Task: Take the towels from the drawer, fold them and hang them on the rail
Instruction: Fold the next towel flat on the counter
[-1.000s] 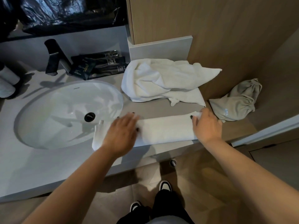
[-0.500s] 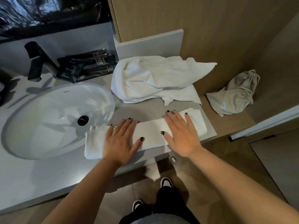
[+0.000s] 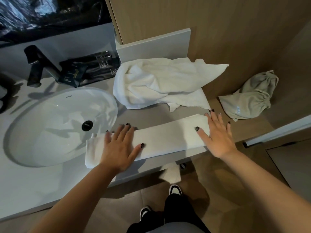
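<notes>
1. A folded white towel (image 3: 165,137) lies as a long narrow strip on the grey counter (image 3: 146,115), along its front edge; its left end reaches the rim of the sink (image 3: 55,125).
2. The left hand (image 3: 120,147) lies flat on the left part of the strip, fingers straight and spread, palm down — it presses the cloth and grips nothing.
3. The right hand (image 3: 218,135) lies flat at the right end of the strip, fingers straight and fanned out, thumb on the cloth; the outer fingers reach past the towel's end over the counter. It holds nothing either.
4. A second white towel (image 3: 158,83) sits unfolded in a loose heap farther back on the counter, against the wooden wall (image 3: 218,31), apart from the folded strip.
5. To the right, on a lower wooden ledge, lies a beige drawstring bag (image 3: 250,98), close to the right hand's fingertips but not touching them.
6. Behind the sink stands a black tap (image 3: 36,64), with dark packets (image 3: 87,69) lying beside it — their print is too small to read.
7. Below the counter edge, the person's dark trousers and black-and-white shoes (image 3: 175,190) show over the tiled floor.
</notes>
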`<state>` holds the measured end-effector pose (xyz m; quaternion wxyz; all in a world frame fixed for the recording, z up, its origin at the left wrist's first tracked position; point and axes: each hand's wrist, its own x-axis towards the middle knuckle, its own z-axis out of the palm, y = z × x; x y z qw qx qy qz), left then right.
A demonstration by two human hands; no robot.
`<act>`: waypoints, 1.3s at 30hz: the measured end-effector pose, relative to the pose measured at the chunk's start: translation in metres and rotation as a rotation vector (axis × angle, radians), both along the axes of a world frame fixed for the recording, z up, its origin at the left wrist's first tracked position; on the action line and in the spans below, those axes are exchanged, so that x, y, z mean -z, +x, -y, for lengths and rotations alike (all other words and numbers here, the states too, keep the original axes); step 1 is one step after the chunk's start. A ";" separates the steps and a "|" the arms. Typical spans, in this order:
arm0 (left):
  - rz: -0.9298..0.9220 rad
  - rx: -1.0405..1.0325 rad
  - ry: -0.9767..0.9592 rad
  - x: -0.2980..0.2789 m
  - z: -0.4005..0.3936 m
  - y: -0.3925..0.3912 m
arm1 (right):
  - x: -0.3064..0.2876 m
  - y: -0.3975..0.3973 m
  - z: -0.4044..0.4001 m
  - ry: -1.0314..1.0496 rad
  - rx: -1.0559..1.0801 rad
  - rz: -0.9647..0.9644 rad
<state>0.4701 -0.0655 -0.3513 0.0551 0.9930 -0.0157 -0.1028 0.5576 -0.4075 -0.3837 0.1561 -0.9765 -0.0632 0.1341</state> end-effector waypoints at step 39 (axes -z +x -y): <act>0.062 -0.533 -1.647 -0.080 0.144 -0.072 | -0.110 -0.170 -0.018 1.088 0.263 -0.037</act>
